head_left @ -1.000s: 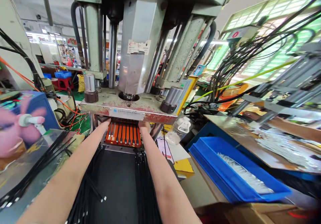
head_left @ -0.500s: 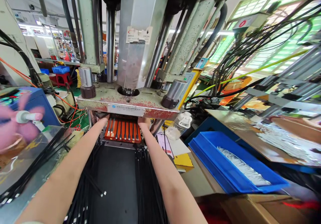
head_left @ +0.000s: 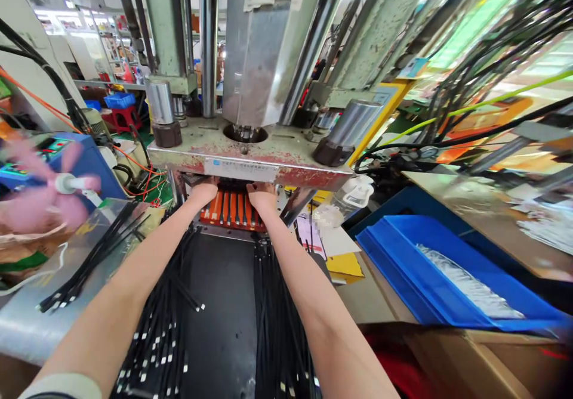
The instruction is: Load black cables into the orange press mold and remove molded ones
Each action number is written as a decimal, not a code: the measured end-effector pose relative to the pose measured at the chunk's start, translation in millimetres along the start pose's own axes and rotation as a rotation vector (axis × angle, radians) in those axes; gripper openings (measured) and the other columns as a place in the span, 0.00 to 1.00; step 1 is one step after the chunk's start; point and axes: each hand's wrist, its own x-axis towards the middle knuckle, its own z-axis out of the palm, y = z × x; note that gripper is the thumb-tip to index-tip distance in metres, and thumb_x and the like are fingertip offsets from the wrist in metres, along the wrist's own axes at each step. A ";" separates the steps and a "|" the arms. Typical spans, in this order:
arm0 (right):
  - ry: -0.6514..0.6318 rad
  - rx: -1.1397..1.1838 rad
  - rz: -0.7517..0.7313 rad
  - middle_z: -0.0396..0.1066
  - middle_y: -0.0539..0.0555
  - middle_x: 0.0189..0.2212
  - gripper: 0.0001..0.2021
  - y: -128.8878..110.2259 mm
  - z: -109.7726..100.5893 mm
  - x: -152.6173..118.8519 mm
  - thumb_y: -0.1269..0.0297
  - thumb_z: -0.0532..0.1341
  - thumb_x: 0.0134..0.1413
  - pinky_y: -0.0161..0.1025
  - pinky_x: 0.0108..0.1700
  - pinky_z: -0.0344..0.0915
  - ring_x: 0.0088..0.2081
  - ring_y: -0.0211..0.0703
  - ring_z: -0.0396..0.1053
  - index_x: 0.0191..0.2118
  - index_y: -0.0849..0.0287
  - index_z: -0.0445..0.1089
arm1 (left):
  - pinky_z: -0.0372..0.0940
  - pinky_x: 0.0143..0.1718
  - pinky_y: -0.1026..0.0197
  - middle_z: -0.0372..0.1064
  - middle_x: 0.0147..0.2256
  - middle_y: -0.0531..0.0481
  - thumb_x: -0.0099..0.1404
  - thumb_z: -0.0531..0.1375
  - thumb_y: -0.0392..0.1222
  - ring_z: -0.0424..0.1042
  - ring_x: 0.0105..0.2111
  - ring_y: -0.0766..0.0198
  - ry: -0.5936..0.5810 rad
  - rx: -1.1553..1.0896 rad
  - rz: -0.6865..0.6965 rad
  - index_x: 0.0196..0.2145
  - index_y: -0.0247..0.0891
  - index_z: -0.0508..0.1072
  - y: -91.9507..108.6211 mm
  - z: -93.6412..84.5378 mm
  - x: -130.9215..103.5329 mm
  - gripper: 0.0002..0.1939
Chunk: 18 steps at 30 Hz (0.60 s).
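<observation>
in the head view, the orange fixture (head_left: 233, 209) was seen below the press plate (head_left: 298, 176), with black strips (head_left: 230, 211) laid across it. it was flanked by the left hand (head_left: 205, 193) and the right hand (head_left: 262, 197); whether their fingers were open or closed could not be told.

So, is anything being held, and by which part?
Can't tell: the left hand and right hand flank the orange tray, but any grip is hidden.

Cables (head_left: 275, 309) lie before the press (head_left: 286, 148), fan (head_left: 65, 183) left, bin (head_left: 394, 259) right.
</observation>
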 end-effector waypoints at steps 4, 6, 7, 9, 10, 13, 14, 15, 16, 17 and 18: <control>0.064 0.152 0.007 0.78 0.62 0.38 0.16 -8.7 -1.8 -11.4 0.59 0.56 0.61 0.42 0.46 0.66 0.43 0.52 0.74 0.41 0.62 0.78 | 0.62 0.55 0.46 0.71 0.51 0.31 0.72 0.48 0.47 0.69 0.54 0.44 -0.051 -0.062 0.042 0.49 0.29 0.73 7.6 -10.6 -15.6 0.22; 0.117 0.391 -0.077 0.78 0.58 0.33 0.15 -11.4 -6.6 -24.5 0.59 0.56 0.59 0.40 0.43 0.66 0.37 0.48 0.74 0.37 0.62 0.78 | 0.62 0.55 0.49 0.73 0.48 0.34 0.73 0.44 0.53 0.70 0.53 0.47 -0.106 -0.137 0.122 0.44 0.31 0.75 14.8 -13.4 -26.7 0.27; 0.113 0.532 -0.140 0.77 0.56 0.31 0.15 -12.0 -10.3 -31.8 0.58 0.56 0.59 0.39 0.41 0.67 0.35 0.46 0.73 0.36 0.62 0.77 | 0.65 0.53 0.51 0.74 0.45 0.36 0.72 0.42 0.57 0.72 0.50 0.49 -0.182 -0.252 0.166 0.41 0.32 0.75 19.4 -13.9 -32.9 0.30; 0.037 0.753 -0.254 0.76 0.54 0.29 0.15 -10.7 -20.5 -46.3 0.58 0.55 0.59 0.38 0.38 0.67 0.31 0.43 0.72 0.37 0.62 0.75 | 0.70 0.45 0.54 0.76 0.37 0.39 0.71 0.44 0.61 0.76 0.40 0.54 -0.406 -0.665 0.214 0.38 0.33 0.74 29.5 -13.8 -47.3 0.31; 0.009 0.805 -0.279 0.75 0.53 0.29 0.14 -8.4 -26.8 -53.2 0.59 0.54 0.59 0.37 0.37 0.67 0.30 0.41 0.71 0.38 0.61 0.74 | 0.71 0.41 0.55 0.75 0.34 0.41 0.69 0.49 0.62 0.77 0.35 0.57 -0.517 -0.926 0.200 0.37 0.33 0.73 34.4 -13.5 -55.9 0.28; 0.158 0.671 -0.237 0.74 0.54 0.34 0.12 5.0 -46.2 -71.8 0.62 0.57 0.57 0.40 0.41 0.68 0.34 0.42 0.71 0.43 0.60 0.72 | 0.73 0.35 0.57 0.70 0.28 0.49 0.59 0.67 0.50 0.75 0.27 0.63 -0.686 -1.457 0.021 0.34 0.33 0.68 45.3 -14.0 -84.9 0.18; 0.202 0.571 -0.231 0.73 0.55 0.36 0.12 10.5 -51.6 -77.6 0.63 0.58 0.55 0.41 0.43 0.67 0.36 0.44 0.71 0.43 0.60 0.72 | 0.73 0.32 0.58 0.68 0.27 0.52 0.56 0.69 0.46 0.73 0.24 0.66 -0.696 -1.497 -0.018 0.33 0.34 0.67 47.1 -15.0 -94.3 0.17; 0.195 0.485 -0.240 0.73 0.56 0.36 0.11 15.8 -55.9 -83.4 0.64 0.60 0.54 0.42 0.44 0.66 0.38 0.45 0.70 0.42 0.60 0.73 | 0.72 0.28 0.61 0.67 0.27 0.53 0.54 0.70 0.43 0.70 0.21 0.69 -0.715 -1.501 -0.023 0.33 0.34 0.66 47.9 -16.5 -103.0 0.18; 0.150 0.423 -0.263 0.73 0.56 0.36 0.09 20.5 -59.2 -89.3 0.65 0.60 0.54 0.42 0.44 0.66 0.38 0.45 0.70 0.40 0.60 0.73 | 0.69 0.23 0.65 0.66 0.27 0.54 0.54 0.71 0.43 0.66 0.18 0.73 -0.754 -1.483 -0.002 0.34 0.34 0.66 47.7 -18.4 -110.9 0.18; 0.092 0.383 -0.287 0.73 0.55 0.35 0.06 24.9 -61.6 -95.0 0.66 0.60 0.55 0.42 0.43 0.65 0.37 0.45 0.70 0.37 0.60 0.73 | 0.64 0.18 0.68 0.65 0.26 0.55 0.54 0.71 0.43 0.60 0.15 0.77 -0.812 -1.454 0.030 0.35 0.34 0.67 46.6 -20.8 -118.1 0.18; 0.052 0.358 -0.299 0.73 0.55 0.33 0.06 29.3 -63.5 -100.4 0.68 0.58 0.57 0.41 0.43 0.65 0.36 0.45 0.69 0.35 0.60 0.73 | 0.58 0.13 0.72 0.64 0.25 0.56 0.54 0.71 0.44 0.54 0.13 0.79 -0.877 -1.418 0.052 0.35 0.35 0.67 44.5 -23.7 -125.0 0.18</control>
